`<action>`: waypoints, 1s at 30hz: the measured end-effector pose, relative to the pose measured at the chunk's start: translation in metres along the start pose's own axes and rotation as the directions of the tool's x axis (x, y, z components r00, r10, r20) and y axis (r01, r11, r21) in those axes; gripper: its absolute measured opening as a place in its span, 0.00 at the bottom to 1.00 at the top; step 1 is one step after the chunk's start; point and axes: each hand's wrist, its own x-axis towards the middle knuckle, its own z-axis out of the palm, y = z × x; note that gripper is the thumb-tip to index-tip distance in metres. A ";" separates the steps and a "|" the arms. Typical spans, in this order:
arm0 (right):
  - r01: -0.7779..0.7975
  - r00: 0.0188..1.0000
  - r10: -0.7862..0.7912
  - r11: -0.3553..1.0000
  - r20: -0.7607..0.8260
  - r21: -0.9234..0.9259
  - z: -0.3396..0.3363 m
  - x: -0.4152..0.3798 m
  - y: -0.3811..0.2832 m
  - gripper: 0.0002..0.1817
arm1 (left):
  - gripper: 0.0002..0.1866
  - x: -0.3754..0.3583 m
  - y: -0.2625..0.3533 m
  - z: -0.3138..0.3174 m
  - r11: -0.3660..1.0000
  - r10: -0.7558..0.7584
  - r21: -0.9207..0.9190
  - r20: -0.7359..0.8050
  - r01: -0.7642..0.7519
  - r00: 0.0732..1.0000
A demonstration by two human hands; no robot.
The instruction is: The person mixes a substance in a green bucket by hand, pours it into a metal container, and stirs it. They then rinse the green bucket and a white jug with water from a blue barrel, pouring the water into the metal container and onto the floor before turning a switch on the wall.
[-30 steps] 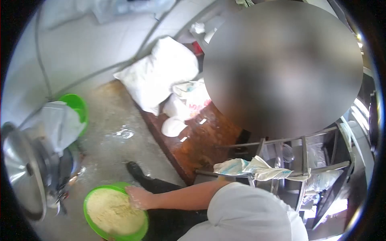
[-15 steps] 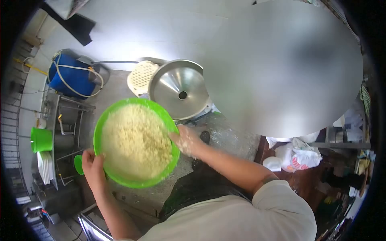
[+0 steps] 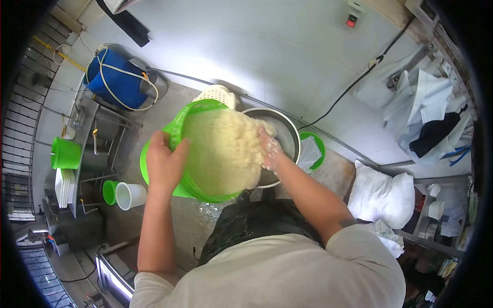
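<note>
A metal bowl stood just beyond the right side of the green basin and was partly covered by the pale, crumbly mixture and the right forearm. A cream perforated stool was partly hidden behind the basin's far rim. To the right of the bowl, a green tub with pale plastic in it was seen, and farther right a white sack. A white bucket and a small green bucket were placed side by side on the left.

The floor was grey and wet in patches, and was bounded by a pale wall crossed by a black cable. A blue barrel looped with a hose was set near the wall, and another green bucket was carried by the metal counter at the left.

The basin was held tilted toward the metal bowl in front of the body. Its left rim was gripped by the left hand, thumb inward. The right hand, coated with mixture, was pressed to the mixture's right edge; whether its fingers were curled could not be told.
</note>
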 end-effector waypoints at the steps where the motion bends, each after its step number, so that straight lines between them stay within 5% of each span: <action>1: -0.007 1.000 0.009 0.997 -0.024 0.072 -0.007 0.004 0.001 0.35 | 0.19 0.005 0.008 0.003 1.000 0.018 0.010 0.023 -0.018 1.000; 4: -0.157 0.987 0.161 0.971 -0.008 0.182 -0.027 0.010 0.009 0.34 | 0.22 0.014 0.019 0.017 0.998 0.063 -0.009 0.066 -0.063 0.996; 9: -0.046 0.997 0.059 0.968 -0.047 0.248 -0.052 0.022 0.034 0.32 | 0.22 0.027 0.037 0.027 0.980 0.194 0.027 0.130 -0.199 0.972; 15: -0.028 0.988 0.049 0.990 -0.149 0.139 -0.042 -0.010 0.028 0.35 | 0.23 0.037 0.037 0.041 0.944 0.322 0.043 0.097 -0.327 0.942; 18: 0.006 0.931 -0.013 1.000 -0.365 -0.022 -0.029 -0.020 0.019 0.37 | 0.24 0.039 0.050 0.045 0.943 0.318 0.061 0.119 -0.327 0.940; 19: 0.019 0.923 -0.220 0.844 -0.314 -0.536 -0.041 -0.018 0.018 0.37 | 0.24 0.039 0.055 0.047 0.949 0.292 0.072 0.156 -0.306 0.943; 20: 0.020 0.914 -0.371 0.448 -0.165 -0.894 -0.053 -0.017 0.018 0.38 | 0.24 0.039 0.058 0.051 0.948 0.293 0.079 0.159 -0.308 0.943; 21: 0.020 0.916 -0.365 0.454 -0.166 -0.891 -0.062 -0.017 0.017 0.38 | 0.24 0.038 0.061 0.055 0.941 0.306 0.100 0.157 -0.323 0.939; 23: 0.151 0.893 -0.361 -0.321 0.268 -0.935 -0.079 -0.010 0.011 0.40 | 0.24 0.037 0.065 0.060 0.929 0.326 0.129 0.153 -0.346 0.933; 27: 0.084 0.870 -0.422 -0.386 0.256 -0.919 -0.033 -0.051 -0.007 0.42 | 0.23 0.036 0.061 0.059 0.928 0.311 0.167 0.137 -0.332 0.940; 30: 0.040 0.961 -0.208 -0.552 0.184 -0.833 -0.017 -0.043 -0.016 0.38 | 0.23 0.037 0.060 0.057 0.927 0.315 0.176 0.119 -0.333 0.942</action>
